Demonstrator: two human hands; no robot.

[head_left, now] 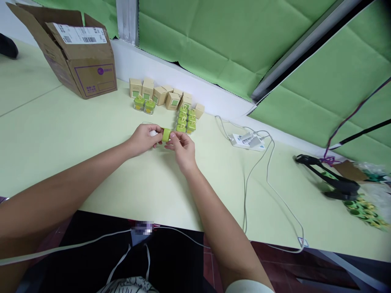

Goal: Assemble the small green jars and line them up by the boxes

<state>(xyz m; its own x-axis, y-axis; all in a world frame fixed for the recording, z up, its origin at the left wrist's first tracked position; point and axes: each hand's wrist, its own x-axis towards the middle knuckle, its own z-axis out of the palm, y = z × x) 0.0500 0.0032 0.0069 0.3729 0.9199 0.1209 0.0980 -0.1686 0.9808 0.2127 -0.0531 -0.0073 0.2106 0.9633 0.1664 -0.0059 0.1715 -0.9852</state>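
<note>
My left hand [144, 139] and my right hand [182, 147] meet over the pale table [61, 134], both pinched on one small green item [166, 134]. A white piece [152, 132] shows inside the left hand's fingers. Just beyond the hands stand two rows of finished green pieces [186, 119], and a pair of green pieces [144, 104] stands further left. Behind these is a line of small tan boxes [161, 94].
An open cardboard carton [76, 53] sits at the far left. A white power strip [248, 141] with grey cables lies to the right. A black tool [331, 179] and bags of green parts [365, 207] lie at the right edge. Green sheeting covers the wall.
</note>
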